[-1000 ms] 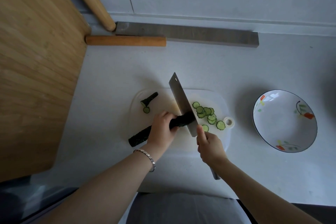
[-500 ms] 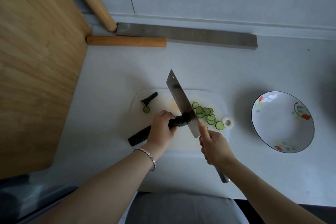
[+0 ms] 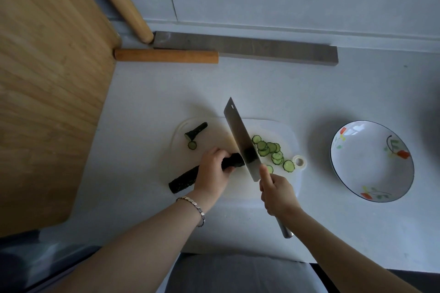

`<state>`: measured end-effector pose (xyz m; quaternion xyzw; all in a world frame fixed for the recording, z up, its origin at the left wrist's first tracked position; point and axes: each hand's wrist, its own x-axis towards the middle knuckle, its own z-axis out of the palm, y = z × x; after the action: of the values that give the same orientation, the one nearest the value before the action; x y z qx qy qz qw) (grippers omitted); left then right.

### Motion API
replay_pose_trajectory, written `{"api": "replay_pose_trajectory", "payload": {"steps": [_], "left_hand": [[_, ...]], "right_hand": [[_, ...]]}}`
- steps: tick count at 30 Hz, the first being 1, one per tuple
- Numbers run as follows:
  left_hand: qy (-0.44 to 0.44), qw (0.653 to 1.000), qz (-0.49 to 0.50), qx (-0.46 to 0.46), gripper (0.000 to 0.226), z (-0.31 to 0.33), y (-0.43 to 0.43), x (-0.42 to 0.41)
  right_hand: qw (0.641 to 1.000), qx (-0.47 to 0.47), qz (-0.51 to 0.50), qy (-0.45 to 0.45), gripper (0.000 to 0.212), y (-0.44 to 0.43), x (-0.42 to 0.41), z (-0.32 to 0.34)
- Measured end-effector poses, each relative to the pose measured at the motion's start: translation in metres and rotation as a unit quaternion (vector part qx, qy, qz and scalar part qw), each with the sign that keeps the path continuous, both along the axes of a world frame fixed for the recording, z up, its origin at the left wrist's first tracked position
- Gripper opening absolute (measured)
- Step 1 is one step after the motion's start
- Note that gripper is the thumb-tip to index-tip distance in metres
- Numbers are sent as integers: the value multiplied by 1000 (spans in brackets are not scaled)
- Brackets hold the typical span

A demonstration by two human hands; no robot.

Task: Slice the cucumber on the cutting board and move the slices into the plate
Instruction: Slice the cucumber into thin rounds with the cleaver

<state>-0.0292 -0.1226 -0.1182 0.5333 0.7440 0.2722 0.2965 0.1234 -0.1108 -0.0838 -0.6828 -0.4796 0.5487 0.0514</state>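
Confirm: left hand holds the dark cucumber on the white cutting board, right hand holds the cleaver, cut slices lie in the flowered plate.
One thing is wrong. The head view shows the round green cucumber slices lying on the white cutting board, beside the steel cleaver; the flower-painted white plate holds none. The left hand does hold the dark green cucumber, the right hand the cleaver.
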Motion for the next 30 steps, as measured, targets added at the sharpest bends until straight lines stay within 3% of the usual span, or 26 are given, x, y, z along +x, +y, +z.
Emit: {"api": "replay_pose_trajectory", "payload": {"steps": [8,19,26,30], "left_hand": [[8,1000,-2,10,22,-1,5,6],[4,1000,-12,4,18,-2,6,4],[19,999,-31,14,14,0,5,2],[73,997,-26,7,21,-4,0,0]], "right_hand": [[997,-10,-48,67,55,6,9,24],[999,24,32,10,57,6,5,15],[999,16,32,-22,59,-1,-1,-4],[1000,-18,-19,12,57,-1,1,-1]]}}
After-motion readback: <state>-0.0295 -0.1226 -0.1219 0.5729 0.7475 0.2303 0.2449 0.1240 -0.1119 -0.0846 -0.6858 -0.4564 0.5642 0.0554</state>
